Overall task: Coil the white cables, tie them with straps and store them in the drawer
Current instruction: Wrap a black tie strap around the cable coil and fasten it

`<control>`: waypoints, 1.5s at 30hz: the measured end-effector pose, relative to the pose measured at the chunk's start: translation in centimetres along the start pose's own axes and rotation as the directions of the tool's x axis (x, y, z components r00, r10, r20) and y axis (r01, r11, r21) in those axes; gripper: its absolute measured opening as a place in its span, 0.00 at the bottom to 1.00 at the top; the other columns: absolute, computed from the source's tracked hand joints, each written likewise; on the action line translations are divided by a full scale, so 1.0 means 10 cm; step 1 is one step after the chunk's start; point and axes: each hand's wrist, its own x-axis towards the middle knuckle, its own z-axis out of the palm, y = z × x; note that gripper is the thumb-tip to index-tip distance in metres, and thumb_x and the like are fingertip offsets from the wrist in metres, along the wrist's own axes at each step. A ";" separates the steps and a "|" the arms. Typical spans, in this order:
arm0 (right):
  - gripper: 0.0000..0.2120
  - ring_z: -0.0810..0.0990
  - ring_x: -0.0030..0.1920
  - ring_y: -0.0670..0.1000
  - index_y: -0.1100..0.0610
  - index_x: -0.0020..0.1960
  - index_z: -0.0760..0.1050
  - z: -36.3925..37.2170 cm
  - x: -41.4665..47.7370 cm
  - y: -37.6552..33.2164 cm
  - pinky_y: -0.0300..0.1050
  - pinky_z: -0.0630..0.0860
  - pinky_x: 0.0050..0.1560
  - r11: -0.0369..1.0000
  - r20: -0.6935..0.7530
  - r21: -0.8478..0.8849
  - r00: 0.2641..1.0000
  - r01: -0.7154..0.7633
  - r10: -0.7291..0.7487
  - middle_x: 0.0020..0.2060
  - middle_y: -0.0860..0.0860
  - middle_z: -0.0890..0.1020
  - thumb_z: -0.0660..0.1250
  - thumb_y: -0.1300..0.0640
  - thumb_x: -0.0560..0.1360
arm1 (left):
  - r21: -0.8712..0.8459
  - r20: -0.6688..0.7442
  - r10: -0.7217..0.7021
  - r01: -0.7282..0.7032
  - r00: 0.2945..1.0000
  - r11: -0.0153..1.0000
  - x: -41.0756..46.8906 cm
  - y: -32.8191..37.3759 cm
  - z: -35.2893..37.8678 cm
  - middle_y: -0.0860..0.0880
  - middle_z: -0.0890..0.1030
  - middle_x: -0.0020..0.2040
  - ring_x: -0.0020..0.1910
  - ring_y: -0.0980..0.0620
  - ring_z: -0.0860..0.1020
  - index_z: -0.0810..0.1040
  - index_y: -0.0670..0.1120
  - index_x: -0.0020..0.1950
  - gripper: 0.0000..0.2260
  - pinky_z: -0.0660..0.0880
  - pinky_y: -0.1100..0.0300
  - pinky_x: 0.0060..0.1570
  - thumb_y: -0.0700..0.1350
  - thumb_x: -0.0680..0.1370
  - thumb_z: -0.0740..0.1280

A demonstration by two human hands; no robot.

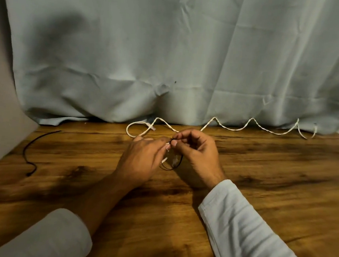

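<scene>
Seemingly tying a small coil, pinching its black strap with left hand and right hand. Yet to coil, at 1 o'clock: long white cable; drawer unseen.

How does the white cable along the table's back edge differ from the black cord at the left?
Colour: the white cable is pale, the black cord dark. Shape: the white cable zigzags in several peaks; the black cord makes one hooked curve. Both lie loose, uncoiled, on the wooden table.
</scene>
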 end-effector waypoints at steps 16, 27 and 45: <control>0.09 0.82 0.42 0.48 0.54 0.46 0.75 -0.02 0.01 0.01 0.40 0.79 0.43 0.997 -0.104 -0.069 0.994 0.036 -0.043 0.38 0.51 0.83 0.67 0.67 0.81 | -0.387 0.028 -0.042 0.049 0.999 0.921 -0.04 0.09 0.00 0.55 0.85 0.57 0.54 0.59 0.82 0.78 0.52 0.69 0.15 0.79 0.50 0.53 0.51 0.85 0.59; 0.09 0.85 0.37 0.45 0.55 0.47 0.73 -0.03 0.07 0.12 0.38 0.77 0.38 0.998 -0.193 -0.028 0.980 -0.063 0.057 0.35 0.51 0.86 0.67 0.66 0.82 | -0.411 -0.029 0.003 -0.014 1.000 0.911 -0.05 0.11 0.01 0.60 0.82 0.64 0.61 0.63 0.80 0.75 0.53 0.73 0.16 0.78 0.54 0.60 0.43 0.86 0.61; 0.07 0.82 0.35 0.45 0.63 0.57 0.78 -0.11 0.06 -0.08 0.34 0.76 0.34 0.960 -0.215 0.267 0.965 -0.089 0.149 0.42 0.55 0.85 0.69 0.65 0.80 | -0.388 -0.030 -0.107 0.087 0.994 0.917 -0.03 0.07 0.04 0.56 0.84 0.44 0.43 0.59 0.81 0.77 0.55 0.65 0.10 0.78 0.55 0.42 0.48 0.85 0.61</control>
